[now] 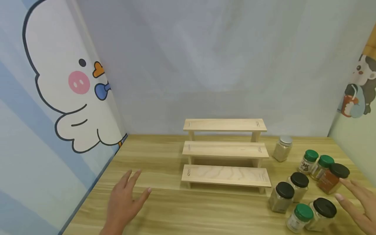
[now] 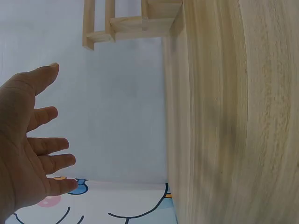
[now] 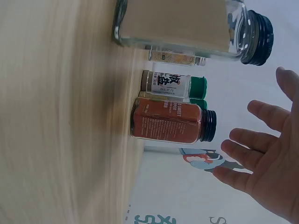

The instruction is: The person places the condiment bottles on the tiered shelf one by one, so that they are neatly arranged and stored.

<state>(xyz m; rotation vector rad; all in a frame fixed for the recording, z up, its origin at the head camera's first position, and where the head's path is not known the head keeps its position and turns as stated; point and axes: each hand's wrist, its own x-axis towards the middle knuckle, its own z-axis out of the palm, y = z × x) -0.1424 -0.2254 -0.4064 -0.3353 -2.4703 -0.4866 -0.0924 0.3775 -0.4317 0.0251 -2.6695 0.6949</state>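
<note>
My left hand (image 1: 124, 199) hovers over the left part of the table, fingers spread, holding nothing. At the right edge my right hand (image 1: 359, 204) is also spread and empty, beside the spice jars. Nearest to it are a black-lidded jar of red-brown powder (image 1: 330, 180) and a black-lidded jar of pale powder (image 1: 320, 217). A small green-capped jar (image 1: 298, 219) stands against the latter. Two more black-lidded jars, one in front (image 1: 280, 199) and one behind (image 1: 299, 187), stand close together. In the right wrist view, the red-brown jar (image 3: 168, 120) shows a printed label.
A three-step wooden rack (image 1: 224, 175) stands mid-table near the back curtain (image 1: 217, 65). Behind the jars are two green-capped shakers, one left (image 1: 306, 164) and one right (image 1: 320, 169), and a silver-lidded jar (image 1: 282, 151). Cartoon-printed curtains hang at both sides.
</note>
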